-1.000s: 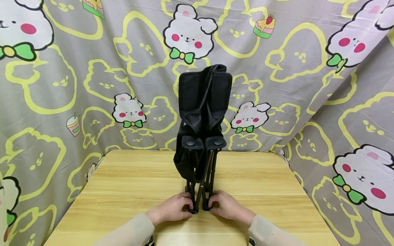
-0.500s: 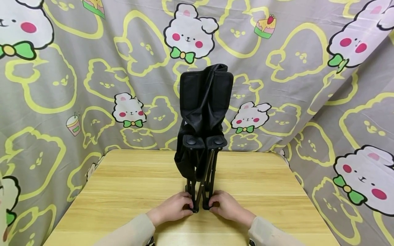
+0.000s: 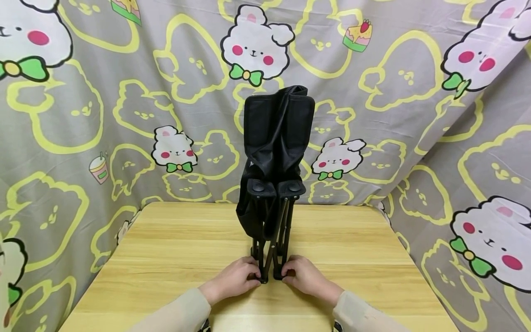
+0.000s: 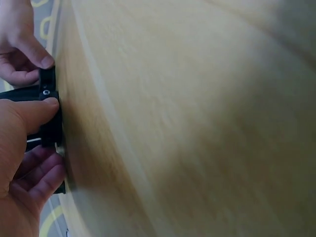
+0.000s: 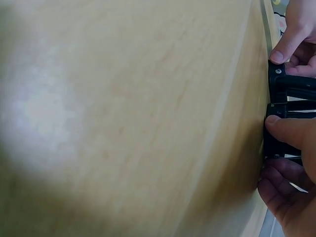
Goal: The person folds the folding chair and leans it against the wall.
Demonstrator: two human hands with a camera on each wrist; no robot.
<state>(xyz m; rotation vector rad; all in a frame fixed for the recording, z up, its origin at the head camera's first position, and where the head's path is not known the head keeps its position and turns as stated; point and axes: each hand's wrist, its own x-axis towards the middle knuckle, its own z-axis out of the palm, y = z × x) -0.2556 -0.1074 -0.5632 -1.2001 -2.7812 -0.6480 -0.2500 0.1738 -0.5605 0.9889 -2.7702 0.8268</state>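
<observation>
A folded black camping chair [image 3: 279, 138] stands upright in the middle of the wooden table, its fabric bunched at the top and its thin legs gathered below. Low at its left side, my left hand [image 3: 235, 279] grips a foot of the frame between thumb and fingers. My right hand [image 3: 306, 276] pinches the foot on the other side in the same way. In the left wrist view the left thumb presses on a black plastic foot [image 4: 48, 79] joint area close over the tabletop. The right wrist view shows a black foot [image 5: 277, 136] between the right thumb and fingers.
Light wood-grain table [image 3: 166, 249] spreads around the chair. Behind and on both sides hangs a grey curtain [image 3: 199, 115] with white rabbit prints and yellow outlines, close to the table's back edge.
Both hands and the chair's feet have shifted slightly away from me across the table. The fabric top has drifted a little to the right. Both grips stay the same.
</observation>
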